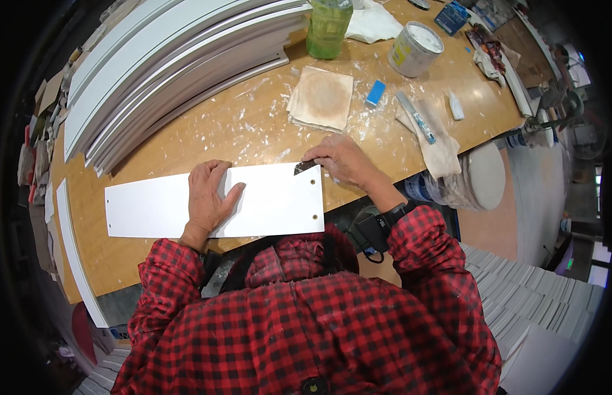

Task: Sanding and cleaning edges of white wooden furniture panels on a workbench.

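Panel [273, 204] at the table's [243, 128] near edge, work apparently underway.
Left hand [210, 196] lies spread on it; right hand [342, 160] grips a blade [306, 168] over it. Whether the stack [194, 76] at the table's far left is finished or waiting, I cannot tell.

- At head height, we look from over the near side of the white board [273, 205].
- We face steeply downward, near enough to take in the whole board.
- Our wide fisheye bends straight edges around it.

White board [273, 204], red-and-black checked shirt [319, 322], tan tabletop [247, 135], blue block [376, 93], green container [328, 31]
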Demonstrator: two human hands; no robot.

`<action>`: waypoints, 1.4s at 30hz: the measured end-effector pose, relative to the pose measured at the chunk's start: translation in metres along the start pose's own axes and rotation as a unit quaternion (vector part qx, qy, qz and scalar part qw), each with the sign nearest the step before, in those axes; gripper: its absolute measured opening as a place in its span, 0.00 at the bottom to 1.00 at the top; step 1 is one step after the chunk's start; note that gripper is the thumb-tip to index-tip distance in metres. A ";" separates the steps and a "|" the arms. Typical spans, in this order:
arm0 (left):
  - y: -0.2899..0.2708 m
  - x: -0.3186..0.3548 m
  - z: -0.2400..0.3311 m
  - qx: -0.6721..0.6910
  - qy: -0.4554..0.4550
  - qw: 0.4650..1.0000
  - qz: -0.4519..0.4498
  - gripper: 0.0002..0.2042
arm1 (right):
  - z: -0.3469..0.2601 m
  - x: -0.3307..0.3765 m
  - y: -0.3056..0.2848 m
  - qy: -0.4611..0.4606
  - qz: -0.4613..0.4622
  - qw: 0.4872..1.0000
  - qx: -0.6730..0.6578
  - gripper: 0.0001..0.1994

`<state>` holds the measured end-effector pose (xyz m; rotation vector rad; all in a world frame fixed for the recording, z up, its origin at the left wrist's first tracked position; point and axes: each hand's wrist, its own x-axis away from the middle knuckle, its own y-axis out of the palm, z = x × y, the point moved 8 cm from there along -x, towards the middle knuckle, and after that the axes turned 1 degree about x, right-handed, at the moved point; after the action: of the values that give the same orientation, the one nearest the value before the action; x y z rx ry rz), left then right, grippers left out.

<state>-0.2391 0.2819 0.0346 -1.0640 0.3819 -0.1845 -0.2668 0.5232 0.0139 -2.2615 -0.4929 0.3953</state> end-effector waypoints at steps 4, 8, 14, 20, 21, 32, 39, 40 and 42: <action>-0.001 -0.001 0.000 0.003 -0.005 1.000 0.001 0.22 | -0.013 0.022 0.002 -0.004 0.048 0.998 0.046 0.08; -0.001 -0.001 0.001 -0.002 0.002 1.000 0.004 0.22 | -0.033 0.065 0.023 0.001 -0.035 0.996 0.079 0.08; 0.000 0.000 0.002 0.002 0.002 1.000 0.003 0.22 | -0.029 0.054 0.010 0.002 0.049 0.998 0.037 0.08; 0.002 -0.001 0.003 -0.002 -0.004 1.000 -0.005 0.22 | 0.014 0.005 -0.016 0.090 0.137 0.986 0.013 0.06; 0.003 0.000 0.000 -0.004 -0.027 0.999 -0.016 0.22 | 0.016 0.005 -0.015 0.088 0.129 0.988 0.009 0.06; 0.003 0.001 0.000 -0.004 -0.007 1.000 -0.002 0.22 | -0.050 0.067 -0.007 -0.064 0.213 0.973 0.066 0.05; 0.004 0.001 -0.002 -0.005 -0.021 1.000 -0.012 0.21 | -0.032 0.085 -0.007 0.024 0.176 0.984 0.036 0.05; 0.003 0.001 -0.001 0.001 -0.013 1.000 -0.007 0.21 | -0.029 0.080 -0.010 0.021 0.168 0.985 0.041 0.05; 0.003 0.001 -0.002 -0.007 -0.019 1.000 -0.007 0.21 | -0.009 0.065 -0.008 0.097 0.113 0.989 -0.010 0.05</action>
<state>-0.2393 0.2816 0.0309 -1.0823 0.3424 -0.1739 -0.2073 0.5525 0.0177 -2.3537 -0.1399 0.2787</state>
